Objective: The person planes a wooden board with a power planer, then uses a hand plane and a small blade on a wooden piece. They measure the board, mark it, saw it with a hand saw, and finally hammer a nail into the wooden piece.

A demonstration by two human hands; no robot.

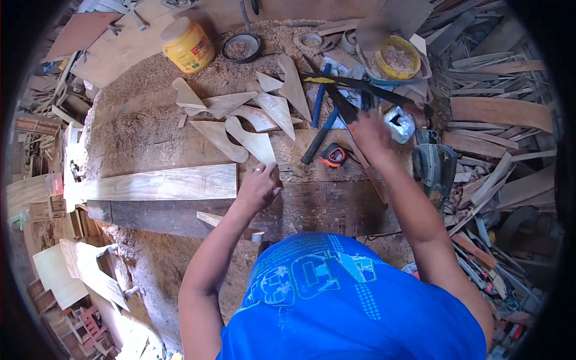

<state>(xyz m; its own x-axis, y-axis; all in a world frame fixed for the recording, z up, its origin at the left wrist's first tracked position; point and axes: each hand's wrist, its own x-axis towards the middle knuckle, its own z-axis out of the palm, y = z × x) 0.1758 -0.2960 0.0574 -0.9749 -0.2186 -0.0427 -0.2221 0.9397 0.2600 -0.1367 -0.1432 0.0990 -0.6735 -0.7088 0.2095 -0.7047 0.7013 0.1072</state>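
Blue shirt [354, 306] overruns frame, hands apart: left [258, 188] touching wood [254, 143], right [373, 137] blurred, grips unclear.

Pale wooden cutout [251, 141], round-ended, lying on workbench [324, 201]

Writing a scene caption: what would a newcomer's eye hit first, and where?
The bright blue shirt, filling the bottom centre. Then the yellow jar at the bench's far side, left of centre. Mid-bench, a pale curved wood piece with the left hand at its near end.
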